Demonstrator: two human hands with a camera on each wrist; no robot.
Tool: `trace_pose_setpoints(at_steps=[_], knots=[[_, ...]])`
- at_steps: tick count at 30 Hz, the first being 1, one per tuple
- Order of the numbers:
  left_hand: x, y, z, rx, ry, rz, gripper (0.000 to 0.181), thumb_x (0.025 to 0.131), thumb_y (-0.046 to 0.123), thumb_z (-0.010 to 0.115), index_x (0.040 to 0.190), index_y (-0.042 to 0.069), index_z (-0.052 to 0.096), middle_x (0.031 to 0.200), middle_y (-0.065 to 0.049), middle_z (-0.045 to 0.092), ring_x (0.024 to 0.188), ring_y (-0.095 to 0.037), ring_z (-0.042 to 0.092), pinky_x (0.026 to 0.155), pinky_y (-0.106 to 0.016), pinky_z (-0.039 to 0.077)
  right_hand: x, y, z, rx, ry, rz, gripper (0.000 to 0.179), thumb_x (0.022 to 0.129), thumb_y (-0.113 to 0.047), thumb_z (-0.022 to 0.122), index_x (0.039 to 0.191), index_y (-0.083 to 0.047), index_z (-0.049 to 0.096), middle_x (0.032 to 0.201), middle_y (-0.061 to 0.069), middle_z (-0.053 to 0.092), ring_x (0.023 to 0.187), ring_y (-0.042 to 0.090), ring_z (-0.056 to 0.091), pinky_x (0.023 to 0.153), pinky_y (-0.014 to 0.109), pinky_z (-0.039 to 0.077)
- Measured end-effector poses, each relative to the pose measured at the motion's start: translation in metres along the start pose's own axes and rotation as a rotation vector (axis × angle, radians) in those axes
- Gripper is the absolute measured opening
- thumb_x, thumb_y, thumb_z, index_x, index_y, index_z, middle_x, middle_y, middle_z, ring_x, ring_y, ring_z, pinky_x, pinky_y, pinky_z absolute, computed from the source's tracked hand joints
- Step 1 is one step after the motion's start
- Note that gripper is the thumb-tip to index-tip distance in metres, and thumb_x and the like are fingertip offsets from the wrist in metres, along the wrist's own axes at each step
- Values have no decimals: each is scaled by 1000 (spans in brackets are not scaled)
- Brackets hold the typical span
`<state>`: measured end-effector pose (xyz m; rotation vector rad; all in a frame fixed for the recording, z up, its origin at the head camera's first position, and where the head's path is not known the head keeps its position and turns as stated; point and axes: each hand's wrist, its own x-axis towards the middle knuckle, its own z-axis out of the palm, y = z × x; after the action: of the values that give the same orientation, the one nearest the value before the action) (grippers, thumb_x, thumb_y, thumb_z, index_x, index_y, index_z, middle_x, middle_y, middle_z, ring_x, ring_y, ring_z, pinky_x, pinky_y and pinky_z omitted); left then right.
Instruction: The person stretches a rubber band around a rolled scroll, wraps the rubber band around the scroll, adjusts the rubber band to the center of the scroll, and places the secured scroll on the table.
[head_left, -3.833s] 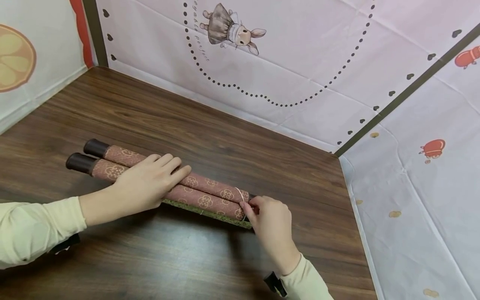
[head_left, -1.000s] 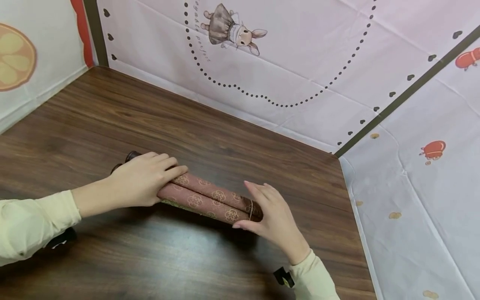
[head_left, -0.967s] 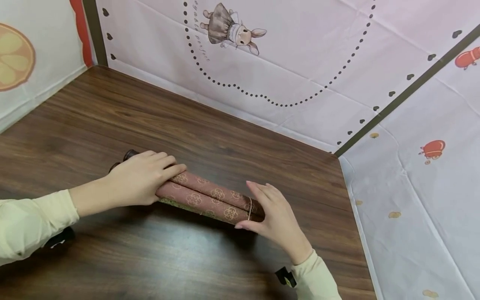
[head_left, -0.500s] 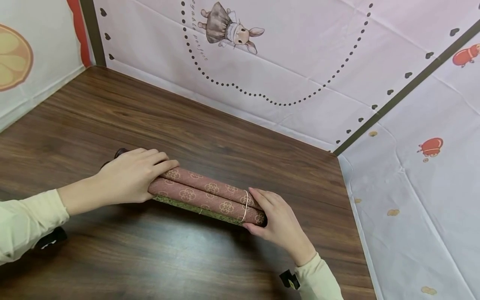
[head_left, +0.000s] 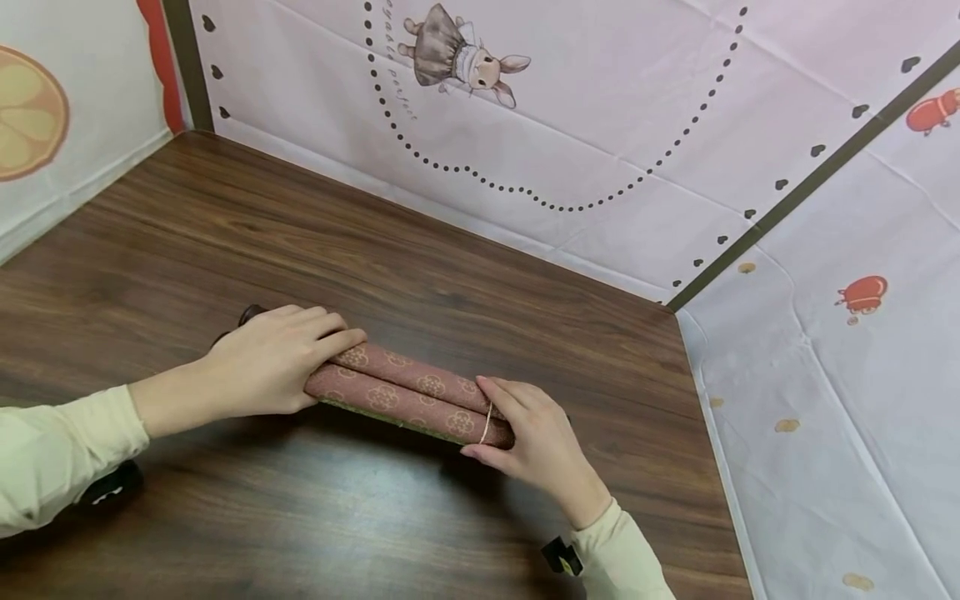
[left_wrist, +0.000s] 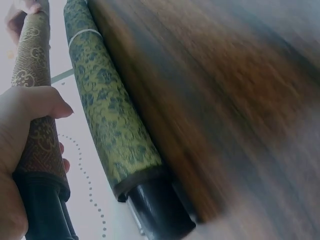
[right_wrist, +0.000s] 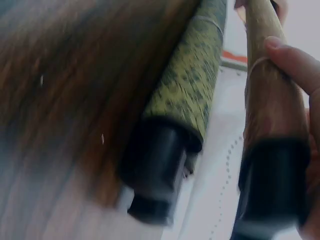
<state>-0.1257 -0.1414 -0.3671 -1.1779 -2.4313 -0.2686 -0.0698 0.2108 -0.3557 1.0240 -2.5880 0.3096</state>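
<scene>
A pink-brown flower-patterned scroll, two rolls lying side by side, slants across the middle of the head view. My left hand grips it near its left end, where dark knobs peek out. Around the other end curls my right hand, covering most of it, thumb on the near side. A thin pale band circles the rolls there. Beneath lies a green patterned scroll, also banded; both wrist views show a gap between the two. Its black end knob shows in the right wrist view.
Dark wood-grain table lies underneath. A printed pink cloth wall rises behind it, with white printed cloth walls at left and right.
Earlier my right hand pinched the band at the scroll's right end; now it wraps that end. The pink scroll has shifted right under my left hand, now nearer the left knobs.
</scene>
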Motion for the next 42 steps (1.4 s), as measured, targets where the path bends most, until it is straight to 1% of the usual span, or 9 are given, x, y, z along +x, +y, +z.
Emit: trace_pose_setpoints(at_steps=[5, 10, 15, 23, 27, 31, 34, 37, 42], knots=[[3, 4, 2, -4, -1, -15, 70, 52, 23, 86, 117, 7, 66, 99, -4, 65, 92, -24, 63, 82, -41, 54, 7, -4, 1, -9, 6, -46, 88, 72, -54, 81, 141, -8, 54, 131, 6, 66, 120, 21, 64, 103, 36, 51], [6, 1, -2, 1, -17, -50, 73, 51, 22, 87, 120, 9, 65, 102, -4, 66, 94, -24, 63, 79, -41, 54, 4, 3, -12, -5, -14, 6, 100, 66, -53, 84, 149, -13, 44, 137, 6, 62, 125, 22, 60, 107, 39, 48], [4, -4, -6, 2, -19, -65, 75, 49, 21, 87, 120, 9, 65, 103, -3, 66, 94, -23, 63, 78, -41, 54, -1, 7, -16, -17, -41, 40, 89, 71, -46, 85, 146, -13, 49, 135, 3, 63, 123, 22, 61, 104, 39, 50], [2, -3, -5, -4, -7, -33, 71, 52, 21, 85, 119, 8, 66, 101, -4, 66, 93, -24, 63, 78, -42, 54, 1, 4, -9, -15, -29, 5, 81, 73, -42, 84, 141, -11, 54, 131, 4, 65, 119, 21, 64, 101, 37, 52], [5, 2, -4, -8, -7, -17, 71, 52, 22, 86, 118, 7, 66, 99, -4, 65, 92, -23, 63, 79, -41, 55, 8, -1, -3, 5, -25, -27, 80, 75, -44, 83, 141, -10, 54, 131, 5, 65, 120, 20, 63, 101, 36, 52], [9, 7, 3, -13, -6, -17, 71, 53, 24, 87, 118, 7, 65, 99, -4, 65, 92, -23, 63, 81, -41, 54, 19, -7, 3, 16, -52, -50, 78, 79, -45, 79, 143, -9, 52, 135, 5, 63, 125, 20, 61, 104, 35, 51], [12, 8, 5, -16, -21, -38, 72, 52, 24, 88, 119, 8, 65, 100, -4, 66, 93, -24, 63, 81, -41, 54, 22, -7, 3, 37, -74, -34, 79, 81, -47, 76, 146, -11, 48, 139, 3, 60, 129, 18, 58, 108, 34, 48], [13, 6, 4, -20, -41, -59, 74, 52, 23, 88, 121, 9, 65, 103, -4, 66, 94, -24, 63, 80, -41, 54, 17, -2, -1, 52, -79, 8, 85, 79, -49, 77, 149, -14, 45, 143, 2, 57, 132, 18, 55, 110, 35, 47], [13, 1, -1, -14, -46, -60, 74, 52, 21, 87, 122, 10, 65, 105, -4, 67, 96, -25, 63, 79, -41, 53, 9, 6, -5, 31, -67, 32, 82, 76, -45, 82, 144, -12, 51, 137, 2, 62, 126, 19, 60, 106, 36, 49]])
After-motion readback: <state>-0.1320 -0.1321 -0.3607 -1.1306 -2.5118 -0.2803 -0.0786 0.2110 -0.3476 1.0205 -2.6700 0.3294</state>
